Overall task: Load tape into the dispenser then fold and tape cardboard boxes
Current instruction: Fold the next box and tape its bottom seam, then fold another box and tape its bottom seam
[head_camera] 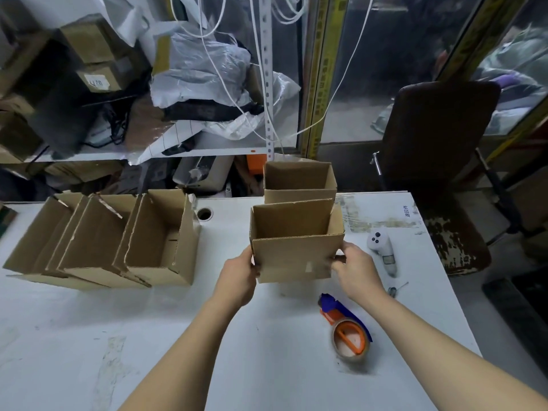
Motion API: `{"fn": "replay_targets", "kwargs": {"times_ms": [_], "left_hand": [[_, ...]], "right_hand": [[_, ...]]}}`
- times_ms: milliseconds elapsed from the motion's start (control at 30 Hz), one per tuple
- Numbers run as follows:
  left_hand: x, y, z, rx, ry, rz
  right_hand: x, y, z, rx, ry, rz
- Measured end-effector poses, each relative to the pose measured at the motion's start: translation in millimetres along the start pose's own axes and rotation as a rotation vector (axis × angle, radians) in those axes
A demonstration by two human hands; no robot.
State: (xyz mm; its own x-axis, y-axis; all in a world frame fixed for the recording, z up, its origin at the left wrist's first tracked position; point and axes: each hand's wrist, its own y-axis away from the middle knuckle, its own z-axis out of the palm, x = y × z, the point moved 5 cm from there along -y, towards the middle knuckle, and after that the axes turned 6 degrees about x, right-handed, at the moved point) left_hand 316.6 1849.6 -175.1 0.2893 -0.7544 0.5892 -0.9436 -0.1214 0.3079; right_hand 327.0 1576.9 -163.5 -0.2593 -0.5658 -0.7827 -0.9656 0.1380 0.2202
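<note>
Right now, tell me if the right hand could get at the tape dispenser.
Probably yes. The tape dispenser lies on bare table just below the right hand with nothing between them, but that hand grips the cardboard box and must let go first.

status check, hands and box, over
Left hand and right hand grip the open box by its sides. Tape dispenser lies on the table, untouched. Nothing in the way.

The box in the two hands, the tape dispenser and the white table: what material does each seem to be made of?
The box held by the left hand and right hand looks like matte brown corrugated cardboard; fluting shows along its cut top edge. The tape dispenser seems hard plastic, orange and blue, smooth in colour. The table has a smooth white top, scuffed and stained, perhaps laminate; its core is not visible.
</note>
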Motion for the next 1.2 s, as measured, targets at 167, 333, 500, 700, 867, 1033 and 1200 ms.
{"fn": "replay_targets", "kwargs": {"times_ms": [167, 333, 500, 700, 867, 1033, 1200], "left_hand": [[9, -30, 17, -0.028, -0.035, 0.014], [15, -45, 26, -0.017, -0.042, 0.024], [13, -56, 30, 0.020, 0.029, 0.006], [5, -48, 28, 0.043, 0.284, -0.189], [-14, -13, 23, 0.123, 0.461, -0.361], [-20, 19, 33, -0.008, 0.472, -0.460], [-34, 47, 30, -0.104, 0.776, -0.516]], "right_hand": [[19, -29, 4, 0.048, -0.005, 0.094], [37, -50, 13, 0.063, -0.095, 0.153], [37, -53, 15, 0.085, -0.145, 0.147], [37, -48, 16, 0.090, -0.181, 0.138], [49, -29, 15, 0.116, -0.140, 0.175], [47, 6, 17, 0.243, -0.024, 0.154], [31, 30, 33, 0.244, -0.001, 0.129]]}}
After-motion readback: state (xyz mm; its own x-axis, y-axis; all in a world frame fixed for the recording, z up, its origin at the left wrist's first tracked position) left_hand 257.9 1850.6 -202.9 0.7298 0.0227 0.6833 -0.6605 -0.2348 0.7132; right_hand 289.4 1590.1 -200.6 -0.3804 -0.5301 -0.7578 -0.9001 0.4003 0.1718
